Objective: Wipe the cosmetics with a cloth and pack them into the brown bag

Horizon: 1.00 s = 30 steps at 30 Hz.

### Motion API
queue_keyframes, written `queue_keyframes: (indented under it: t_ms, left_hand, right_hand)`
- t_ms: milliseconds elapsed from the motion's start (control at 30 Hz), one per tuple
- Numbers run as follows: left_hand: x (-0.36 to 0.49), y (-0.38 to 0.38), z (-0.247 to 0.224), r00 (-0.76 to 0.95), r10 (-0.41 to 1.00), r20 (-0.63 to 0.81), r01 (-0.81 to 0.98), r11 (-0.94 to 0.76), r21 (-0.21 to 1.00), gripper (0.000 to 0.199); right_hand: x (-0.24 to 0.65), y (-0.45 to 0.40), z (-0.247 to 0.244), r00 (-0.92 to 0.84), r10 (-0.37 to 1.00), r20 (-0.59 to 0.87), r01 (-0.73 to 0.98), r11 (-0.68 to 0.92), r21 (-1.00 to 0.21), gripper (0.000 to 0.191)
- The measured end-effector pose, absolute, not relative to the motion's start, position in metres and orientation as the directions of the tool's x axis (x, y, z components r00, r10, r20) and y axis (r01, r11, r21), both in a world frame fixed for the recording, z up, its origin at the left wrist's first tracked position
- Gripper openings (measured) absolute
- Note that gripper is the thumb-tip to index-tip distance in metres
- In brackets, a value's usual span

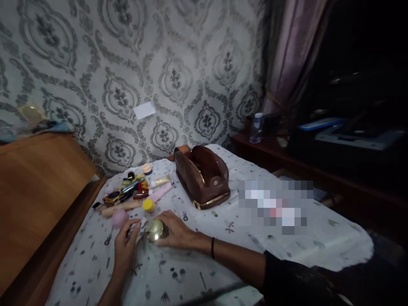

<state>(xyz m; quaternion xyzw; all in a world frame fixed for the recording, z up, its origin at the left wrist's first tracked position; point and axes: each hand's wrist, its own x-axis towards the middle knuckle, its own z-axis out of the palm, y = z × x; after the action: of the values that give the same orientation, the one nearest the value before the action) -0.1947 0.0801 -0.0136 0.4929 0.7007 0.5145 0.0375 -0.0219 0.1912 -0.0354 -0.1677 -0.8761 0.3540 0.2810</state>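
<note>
My right hand [177, 231] is wrapped around the side of a round jar with a shiny gold top [155, 230], near the front of the bed-like surface. To its left, my left hand [125, 242] has its thumb and fingers curled together. A small whitish thing [143, 222] shows by those fingertips, blurred, so I cannot tell what they hold. Just beyond the hands are a pink makeup sponge [120, 217] and a small yellow-capped pot [148, 205]. Behind them lie a pink tube [160, 193], a cream tube [162, 181] and a dark red bottle [142, 194].
An open brown leather bag [204, 178] stands beyond my right hand. More cosmetics [127, 189] lie piled at the left, beside a wooden board [41, 178]. A patterned white cloth [178, 276] covers the surface. A clear bottle [256, 128] stands on a dark ledge at right; a blurred patch hides something.
</note>
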Motion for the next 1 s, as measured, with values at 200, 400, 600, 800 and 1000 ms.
queue_keyframes:
  t_ms: [200,400,600,800,1000]
  left_hand:
    - [-0.227,0.081,-0.04,-0.629,0.683,0.37,0.599,0.122,0.792,0.054]
    - [-0.237,0.084,-0.044,-0.661,0.693,0.287,0.546,0.182,0.818,0.056]
    - [-0.236,0.083,-0.041,-0.606,0.769,0.202,0.572,0.245,0.783,0.054]
    - [-0.239,0.078,-0.041,-0.556,0.81,0.188,0.604,0.238,0.76,0.054]
    - [-0.236,0.078,-0.042,-0.599,0.781,0.177,0.58,0.272,0.768,0.059]
  right_hand:
    - [0.004,0.19,-0.002,-0.733,0.49,0.472,-0.012,0.684,-0.729,0.052]
    - [0.084,0.232,0.105,-0.485,0.596,0.639,-0.021,0.723,-0.69,0.048]
    - [0.119,0.307,0.152,-0.247,0.722,0.646,0.499,0.666,-0.554,0.055]
    - [0.101,0.328,0.141,-0.605,0.761,0.233,0.732,0.647,-0.214,0.039]
    - [0.086,0.343,0.118,-0.636,0.768,-0.076,0.766,0.615,-0.191,0.039]
